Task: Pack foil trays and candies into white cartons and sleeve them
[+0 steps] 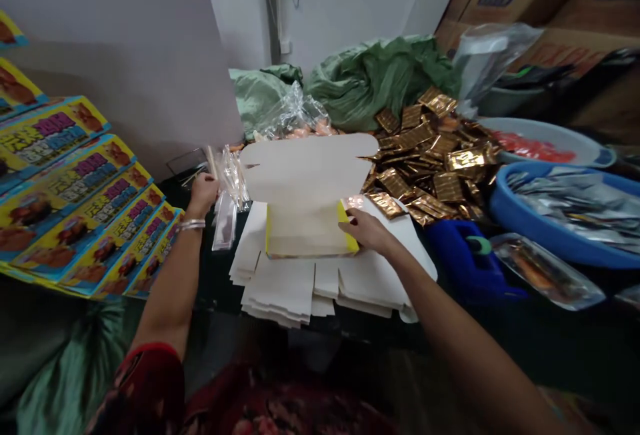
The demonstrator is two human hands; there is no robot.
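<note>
In front of me an unfolded cardboard box (pixel 310 235) stands with its lid raised, white inside and yellow at the side edges. My right hand (pixel 366 228) pinches its right wall between thumb and fingers. Beneath the box lies a stack of flat white box blanks (pixel 280 288). Off to the left, my left hand (pixel 204 194) is closed beside a pile of thin sticks and clear plastic packets (pixel 231 178); what its fingers hold is hidden. A clear flat packet (pixel 225 222) lies just below that pile.
Yellow-blue printed boxes (pixel 75 215) stand stacked at left. Gold foil sachets (pixel 435 155) are heaped behind the box on the right, near a blue basin (pixel 565 215) of silver packets, a basin of red items (pixel 545 145) and a blue tape dispenser (pixel 465 258). Green sacks (pixel 370 82) lie behind.
</note>
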